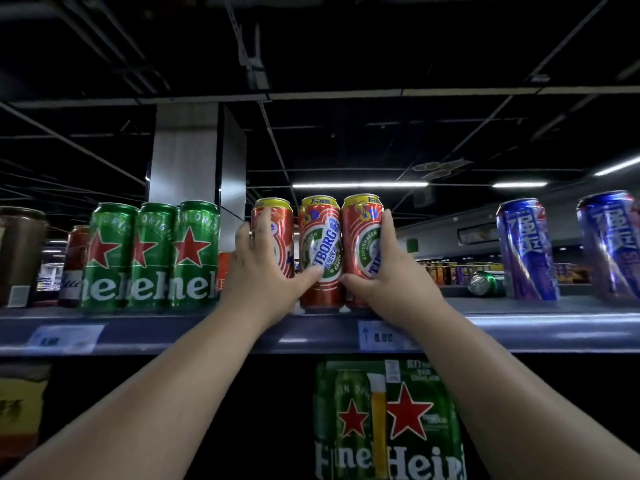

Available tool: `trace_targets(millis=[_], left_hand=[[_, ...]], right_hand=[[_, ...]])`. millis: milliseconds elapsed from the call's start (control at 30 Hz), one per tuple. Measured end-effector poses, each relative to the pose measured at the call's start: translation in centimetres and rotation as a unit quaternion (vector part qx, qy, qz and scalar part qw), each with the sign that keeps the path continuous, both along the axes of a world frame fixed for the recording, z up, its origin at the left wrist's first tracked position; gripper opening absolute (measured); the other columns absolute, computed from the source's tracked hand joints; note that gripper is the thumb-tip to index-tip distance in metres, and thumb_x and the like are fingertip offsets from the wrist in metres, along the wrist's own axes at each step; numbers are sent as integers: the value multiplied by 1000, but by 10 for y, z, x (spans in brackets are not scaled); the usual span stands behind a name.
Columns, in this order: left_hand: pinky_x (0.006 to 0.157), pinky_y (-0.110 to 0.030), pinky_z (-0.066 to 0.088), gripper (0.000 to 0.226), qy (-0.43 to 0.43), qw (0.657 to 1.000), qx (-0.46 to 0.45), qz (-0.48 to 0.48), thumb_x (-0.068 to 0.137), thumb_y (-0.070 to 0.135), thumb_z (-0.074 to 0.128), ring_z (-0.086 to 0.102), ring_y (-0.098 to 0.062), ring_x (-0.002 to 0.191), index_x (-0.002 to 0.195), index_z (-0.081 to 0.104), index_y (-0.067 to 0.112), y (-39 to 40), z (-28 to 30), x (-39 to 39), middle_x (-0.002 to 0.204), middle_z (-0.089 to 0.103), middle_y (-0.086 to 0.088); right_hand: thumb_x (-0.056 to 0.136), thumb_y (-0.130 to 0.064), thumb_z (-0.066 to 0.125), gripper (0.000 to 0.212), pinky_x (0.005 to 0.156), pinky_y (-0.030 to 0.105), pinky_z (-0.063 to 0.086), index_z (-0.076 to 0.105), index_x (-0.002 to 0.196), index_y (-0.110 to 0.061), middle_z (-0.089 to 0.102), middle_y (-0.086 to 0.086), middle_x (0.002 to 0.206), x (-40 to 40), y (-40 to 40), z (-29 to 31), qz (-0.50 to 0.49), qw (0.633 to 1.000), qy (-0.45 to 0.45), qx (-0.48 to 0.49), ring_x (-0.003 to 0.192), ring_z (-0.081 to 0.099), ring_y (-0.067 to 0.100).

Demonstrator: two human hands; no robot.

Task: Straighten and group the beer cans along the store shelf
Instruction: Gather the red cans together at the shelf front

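Observation:
Three red Tuborg cans stand side by side at the middle of the grey shelf [207,327]. My left hand [258,271] wraps the left red can [277,216], its thumb reaching across to the middle red can [320,237]. My right hand [384,278] wraps the right red can [360,233] from its right side. Left of them three green Heineken cans [152,258] stand upright in a tight row. Two blue cans [526,251] stand apart at the right, and a green can [485,284] lies on its side behind them.
A red Budweiser can [74,265] and a brown container [20,251] stand at the far left. Price tags [65,337] hang on the shelf edge. A green Heineken multipack [388,420] sits on the shelf below. A grey pillar [187,157] rises behind.

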State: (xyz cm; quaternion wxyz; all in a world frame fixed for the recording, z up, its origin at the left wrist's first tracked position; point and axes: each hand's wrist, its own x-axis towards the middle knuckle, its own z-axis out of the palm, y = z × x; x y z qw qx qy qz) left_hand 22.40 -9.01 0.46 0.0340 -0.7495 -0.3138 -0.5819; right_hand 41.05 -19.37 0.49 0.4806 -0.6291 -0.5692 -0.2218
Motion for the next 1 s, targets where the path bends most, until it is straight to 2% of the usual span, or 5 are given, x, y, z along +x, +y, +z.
trace_targets(millis=[133,267,400,533,1000], left_hand=[[88,-49,45,117,0,1000,-13,-3,62,92,50,46,-37,129,145,-22,53,9,-6,-5,157,24,-15],[81,-38,42,82,-51,997,52,-36,82,57,40,47,-25,122,148,-7,53,14,-14,-7,149,32,-3],[88,-38,44,82,-68,995,77,-22,88,33,53,41,-21,126,154,5,41,17,-15,-11,148,32,0],[83,-32,40,92,-72,994,74,-19,84,39,64,47,-20,118,155,6,33,20,-16,-11,138,41,-4],[70,-31,39,97,-57,997,58,-8,83,44,66,38,-9,95,151,-4,39,17,-17,-10,136,42,-9]], right_hand=[[80,-59,71,125,66,34,52,-34,146,-44,60,3,126,-3,6,-3,-32,999,-11,-9,89,62,17],[75,-69,72,126,69,32,44,-27,150,-46,61,1,131,-7,9,-6,-43,998,-37,16,97,62,20],[76,-70,70,124,65,31,43,-27,149,-48,62,-1,130,-13,14,-8,-42,998,-31,19,89,56,16],[76,-68,72,121,54,21,36,-20,152,-48,62,-5,128,-14,13,-11,-32,998,-24,38,85,52,11],[77,-64,70,118,54,26,39,-23,150,-53,60,-3,119,-18,4,-14,-44,998,-20,31,85,58,17]])
